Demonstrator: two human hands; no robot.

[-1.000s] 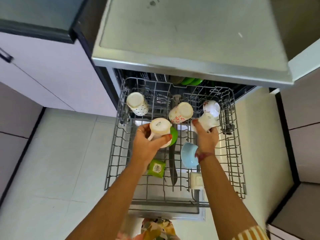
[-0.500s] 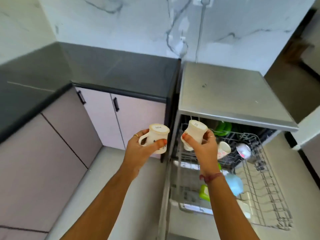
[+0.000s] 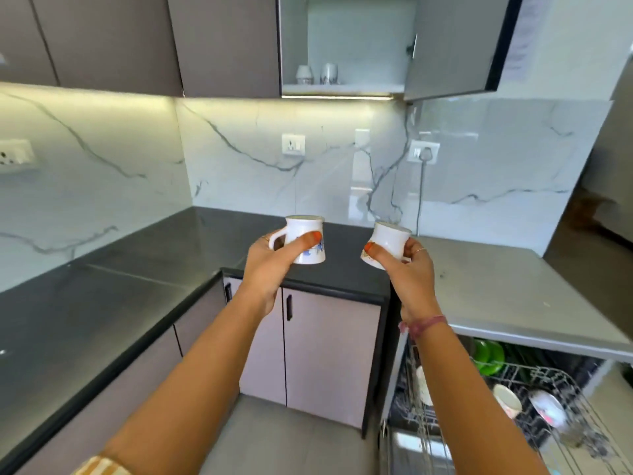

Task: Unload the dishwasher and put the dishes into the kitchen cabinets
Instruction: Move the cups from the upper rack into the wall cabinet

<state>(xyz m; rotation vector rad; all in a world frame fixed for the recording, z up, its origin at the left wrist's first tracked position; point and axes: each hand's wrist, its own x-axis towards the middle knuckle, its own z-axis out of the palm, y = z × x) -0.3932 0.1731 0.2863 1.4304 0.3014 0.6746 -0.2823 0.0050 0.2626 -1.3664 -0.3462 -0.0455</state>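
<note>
My left hand (image 3: 270, 265) grips a white mug with a blue print (image 3: 306, 234), upright, thumb across its side. My right hand (image 3: 407, 269) grips a second white mug (image 3: 388, 240), tilted, with an orange print low on it. Both mugs hover over the dark countertop (image 3: 137, 269), below an open upper cabinet (image 3: 346, 46) where two cups (image 3: 317, 74) stand on the shelf. The dishwasher rack (image 3: 548, 406) is pulled out at the lower right and holds a white cup (image 3: 507, 399), a white bowl (image 3: 548, 407) and green plates (image 3: 486, 358).
The cabinet door (image 3: 452, 46) hangs open to the right of the shelf. The grey dishwasher top (image 3: 496, 293) lies beside the counter. Wall sockets (image 3: 293, 144) and a plugged-in cord (image 3: 419, 193) sit on the marble backsplash. Lower cabinet doors (image 3: 329, 351) stand shut.
Both hands lifted the two mugs out of the rack and raised them over the counter. My view swung up from the dishwasher to the backsplash and the open upper cabinet.
</note>
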